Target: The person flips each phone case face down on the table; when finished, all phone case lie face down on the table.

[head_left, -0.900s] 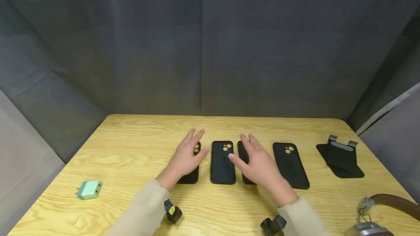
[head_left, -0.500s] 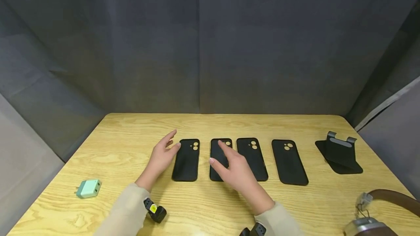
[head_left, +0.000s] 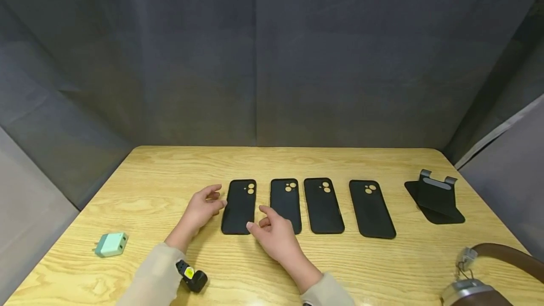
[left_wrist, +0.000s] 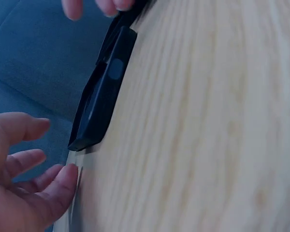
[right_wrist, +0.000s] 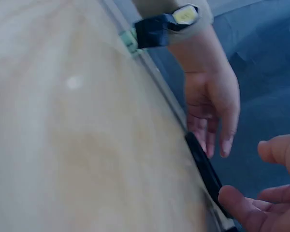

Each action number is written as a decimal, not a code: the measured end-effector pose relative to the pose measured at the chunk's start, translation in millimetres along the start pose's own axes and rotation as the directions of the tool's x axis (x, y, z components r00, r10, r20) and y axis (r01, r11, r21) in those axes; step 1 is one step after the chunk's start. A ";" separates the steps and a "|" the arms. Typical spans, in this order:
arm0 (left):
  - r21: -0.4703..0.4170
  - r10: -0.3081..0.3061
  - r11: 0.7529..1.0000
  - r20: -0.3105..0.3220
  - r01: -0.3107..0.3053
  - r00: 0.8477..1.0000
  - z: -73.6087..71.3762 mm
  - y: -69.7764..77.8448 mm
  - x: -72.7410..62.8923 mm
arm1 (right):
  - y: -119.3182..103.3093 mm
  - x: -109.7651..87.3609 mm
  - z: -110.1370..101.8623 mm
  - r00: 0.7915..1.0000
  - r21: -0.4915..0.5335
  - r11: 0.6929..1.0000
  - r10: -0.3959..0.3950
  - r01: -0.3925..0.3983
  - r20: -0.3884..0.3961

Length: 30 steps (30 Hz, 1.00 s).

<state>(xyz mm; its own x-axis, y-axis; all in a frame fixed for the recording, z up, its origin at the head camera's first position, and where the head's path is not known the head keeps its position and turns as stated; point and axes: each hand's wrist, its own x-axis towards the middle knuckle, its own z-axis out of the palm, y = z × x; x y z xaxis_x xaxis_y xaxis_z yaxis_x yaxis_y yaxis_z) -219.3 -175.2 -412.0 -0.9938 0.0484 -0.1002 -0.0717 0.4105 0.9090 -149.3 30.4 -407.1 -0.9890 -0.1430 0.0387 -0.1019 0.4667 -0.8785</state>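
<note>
Motion of both hands has run leftward over the last second: the bare left hand (head_left: 199, 212) has gone from above the leftmost rectangular matt black phone case (head_left: 238, 209) to its left long edge, while the bare right hand (head_left: 275, 238) has left the third black phone case (head_left: 324, 207) for the spot between the leftmost case and the second black phone case (head_left: 286, 198), whose lower left corner it hides from the head view. All four, counting the slightly slanted fourth black phone case (head_left: 372, 209), lie flat in a row on the pale wood-grain table (head_left: 182, 169), apparently unmoved. The work now seems to centre on the leftmost case, flanked on both sides.

The left hand is relaxed, fingers softly bent and thumb parted, with nothing in its grasp; its own wrist view shows a gap before the case. The right hand is likewise loose, thumb and index finger well parted, gripping nothing. Its thumb overlaps the leftmost case's lower right corner; whether it touches, I cannot tell.
</note>
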 end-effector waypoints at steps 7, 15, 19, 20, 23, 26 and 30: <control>-0.006 -0.065 0.998 0.006 0.065 0.998 1.3 3.9 -0.4 | -5.7 0.6 16.0 0.999 -0.069 0.997 0.044 -0.044 -0.010; 0.124 -0.094 0.988 0.002 0.093 0.996 5.8 6.9 2.3 | -9.6 7.0 24.7 0.999 -0.142 0.990 0.015 -0.023 -0.052; 0.183 -0.098 0.978 -0.012 0.098 0.995 7.9 7.7 3.2 | -10.6 11.8 30.1 0.998 -0.178 0.983 0.032 -0.042 -0.059; 0.190 -0.101 0.977 -0.015 0.102 0.995 8.1 7.4 3.5 | -10.7 13.0 31.1 0.997 -0.186 0.981 0.042 -0.052 -0.058; 0.193 -0.107 0.975 -0.015 0.108 0.994 8.5 5.9 4.1 | -10.8 16.0 33.3 0.996 -0.201 0.976 0.080 -0.088 -0.049; 0.197 -0.108 0.975 -0.009 0.108 0.994 8.8 4.2 5.0 | -10.0 18.2 34.0 0.994 -0.208 0.972 0.100 -0.107 -0.044; 0.203 -0.110 0.973 0.003 0.107 0.994 9.1 3.3 6.9 | -9.4 19.9 33.6 0.993 -0.212 0.971 0.109 -0.114 -0.035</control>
<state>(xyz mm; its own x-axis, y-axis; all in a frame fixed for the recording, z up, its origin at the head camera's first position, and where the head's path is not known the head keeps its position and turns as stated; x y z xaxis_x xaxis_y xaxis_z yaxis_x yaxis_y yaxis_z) -225.6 -165.2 -413.4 -0.9797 0.0060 -0.2006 -0.1585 0.5899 0.7918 -164.5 -6.2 -414.0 -0.9973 -0.0609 -0.0407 -0.0090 0.6539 -0.7565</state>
